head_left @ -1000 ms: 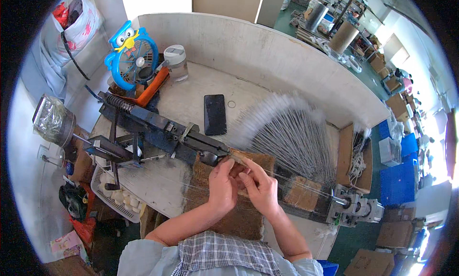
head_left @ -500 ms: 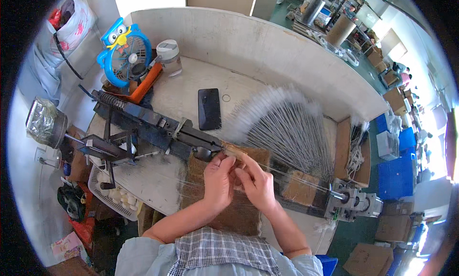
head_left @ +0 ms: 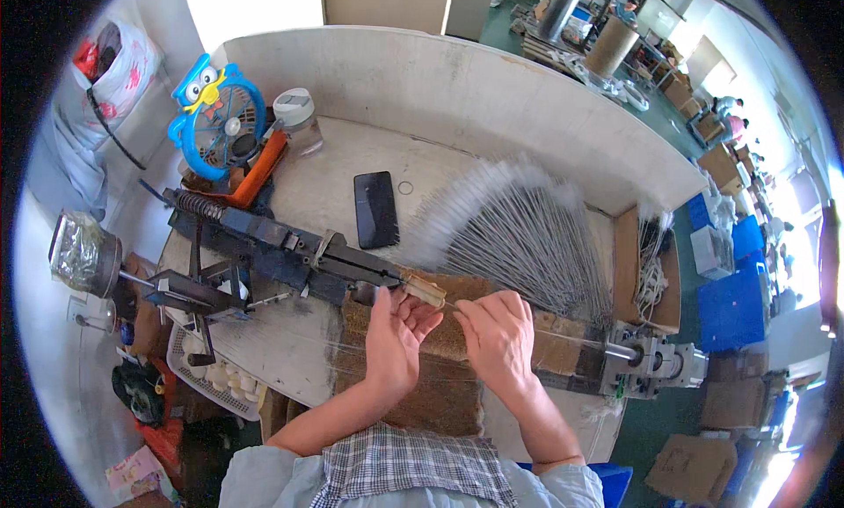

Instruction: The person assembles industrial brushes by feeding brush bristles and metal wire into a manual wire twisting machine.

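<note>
My left hand [head_left: 396, 336] is turned palm up with its fingers apart, just below a tan block [head_left: 425, 291] at the end of a long black metal bar fixture [head_left: 352, 266]. To its right, my right hand [head_left: 503, 336] pinches a thin wire [head_left: 451, 305] between thumb and fingertips, near the block's right end. Both hands are above a worn brown pad [head_left: 431, 394]. Behind them spreads a fan of thin wire brushes [head_left: 527, 244] with white bristle tips. Whether the pinched wire enters the block cannot be made out.
A metal chuck-like mechanism [head_left: 646, 363] sits at the bench's right end, with a cardboard box of brushes [head_left: 649, 279] behind it. A black phone [head_left: 376, 211], a blue fan [head_left: 220, 121] and a clear jar [head_left: 299, 121] stand farther back. A crank handle [head_left: 200, 332] juts out at left.
My hands have come apart. The right one has moved to the right with its pinch, the left has opened palm up, and the tan block shows more fully. The whole view has shifted slightly.
</note>
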`<action>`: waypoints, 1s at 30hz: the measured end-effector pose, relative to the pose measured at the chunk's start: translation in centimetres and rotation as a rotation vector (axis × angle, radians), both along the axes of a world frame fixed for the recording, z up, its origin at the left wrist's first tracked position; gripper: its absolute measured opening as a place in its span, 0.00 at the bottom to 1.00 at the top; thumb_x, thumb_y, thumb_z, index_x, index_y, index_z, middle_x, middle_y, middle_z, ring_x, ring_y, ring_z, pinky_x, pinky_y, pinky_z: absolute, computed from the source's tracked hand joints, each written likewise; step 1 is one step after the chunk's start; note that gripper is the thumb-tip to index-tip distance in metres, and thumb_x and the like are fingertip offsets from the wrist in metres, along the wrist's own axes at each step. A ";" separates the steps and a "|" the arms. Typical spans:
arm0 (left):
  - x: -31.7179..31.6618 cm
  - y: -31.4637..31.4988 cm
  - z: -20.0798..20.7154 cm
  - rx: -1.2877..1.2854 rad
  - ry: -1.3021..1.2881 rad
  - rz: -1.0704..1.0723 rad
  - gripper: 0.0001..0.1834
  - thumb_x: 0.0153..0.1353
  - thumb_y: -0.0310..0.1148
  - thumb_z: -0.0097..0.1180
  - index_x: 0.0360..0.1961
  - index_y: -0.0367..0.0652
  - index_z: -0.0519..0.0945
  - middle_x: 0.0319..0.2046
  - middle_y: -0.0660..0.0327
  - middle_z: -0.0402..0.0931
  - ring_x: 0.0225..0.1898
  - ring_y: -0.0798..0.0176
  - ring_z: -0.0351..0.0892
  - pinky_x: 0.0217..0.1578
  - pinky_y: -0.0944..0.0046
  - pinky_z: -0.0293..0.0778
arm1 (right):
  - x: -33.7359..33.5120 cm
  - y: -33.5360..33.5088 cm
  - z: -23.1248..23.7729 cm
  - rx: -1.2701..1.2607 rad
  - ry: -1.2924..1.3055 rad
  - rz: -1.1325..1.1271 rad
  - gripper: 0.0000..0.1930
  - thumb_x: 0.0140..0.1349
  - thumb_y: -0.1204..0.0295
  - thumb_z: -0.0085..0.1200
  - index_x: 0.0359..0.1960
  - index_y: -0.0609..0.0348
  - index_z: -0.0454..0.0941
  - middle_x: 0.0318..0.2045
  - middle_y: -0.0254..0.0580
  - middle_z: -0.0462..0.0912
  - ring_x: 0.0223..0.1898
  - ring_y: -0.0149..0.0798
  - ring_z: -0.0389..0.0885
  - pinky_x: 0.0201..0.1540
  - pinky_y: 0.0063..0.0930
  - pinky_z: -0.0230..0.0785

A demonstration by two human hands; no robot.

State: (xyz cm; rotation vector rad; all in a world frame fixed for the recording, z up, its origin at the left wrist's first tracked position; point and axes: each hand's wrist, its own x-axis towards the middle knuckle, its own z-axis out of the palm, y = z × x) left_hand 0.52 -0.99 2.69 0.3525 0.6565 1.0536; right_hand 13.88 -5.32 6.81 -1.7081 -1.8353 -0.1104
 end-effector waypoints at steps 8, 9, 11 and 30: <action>-1.0 -0.5 0.4 0.066 0.277 -0.151 0.25 0.65 0.49 0.38 0.52 0.39 0.66 0.52 0.56 0.67 0.51 0.60 0.68 0.50 0.60 0.64 | 2.0 -2.7 0.2 0.069 0.187 0.055 0.08 0.46 0.75 0.58 0.31 0.55 0.79 0.30 0.35 0.80 0.31 0.40 0.76 0.32 0.31 0.70; -1.1 -0.8 0.8 0.074 0.291 -0.185 0.23 0.65 0.43 0.41 0.54 0.38 0.64 0.54 0.55 0.65 0.51 0.60 0.68 0.51 0.61 0.64 | 2.2 -4.0 0.0 -0.069 0.266 -0.001 0.07 0.46 0.75 0.59 0.30 0.57 0.79 0.28 0.38 0.80 0.31 0.41 0.77 0.31 0.31 0.71; -2.0 -1.3 0.7 0.101 0.321 -0.208 0.23 0.64 0.40 0.42 0.56 0.38 0.63 0.55 0.54 0.65 0.51 0.60 0.69 0.50 0.61 0.65 | 3.4 -6.5 -2.1 -0.244 0.302 -0.035 0.07 0.49 0.74 0.58 0.31 0.58 0.80 0.29 0.41 0.80 0.30 0.42 0.79 0.29 0.33 0.72; -38.0 5.4 -7.9 -0.186 0.869 1.032 0.16 0.52 0.46 0.59 0.28 0.43 0.74 0.21 0.66 0.72 0.21 0.70 0.69 0.20 0.71 0.63 | 4.3 -8.6 -2.6 -0.360 0.198 -0.083 0.04 0.54 0.72 0.54 0.31 0.54 0.78 0.31 0.37 0.76 0.30 0.44 0.78 0.30 0.34 0.71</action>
